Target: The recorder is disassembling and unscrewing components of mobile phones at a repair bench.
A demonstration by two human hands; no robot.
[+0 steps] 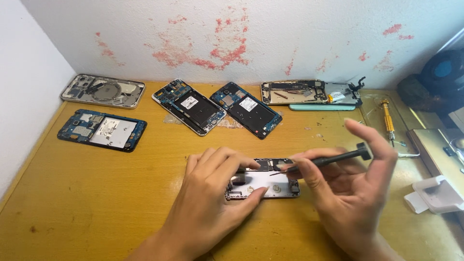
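Note:
An opened phone (pixel 270 181) with its back off lies on the wooden table (pixel 96 193) in front of me. My left hand (pixel 212 193) rests on its left half, fingers spread over the frame and thumb against its near edge. A thin black screwdriver (pixel 333 158) sits between the thumb and fingers of my right hand (pixel 348 193). Its tip points left onto the upper middle of the phone. The forefinger of that hand sticks up above the screwdriver's cap.
Several other opened phones lie along the back: a silver one (pixel 103 91), a blue one (pixel 102 130), two dark ones (pixel 189 106) (pixel 246 109) and a gutted one (pixel 309 93). At right sit a yellow screwdriver (pixel 386 121), a clear tray (pixel 382 104) and a white holder (pixel 435 194).

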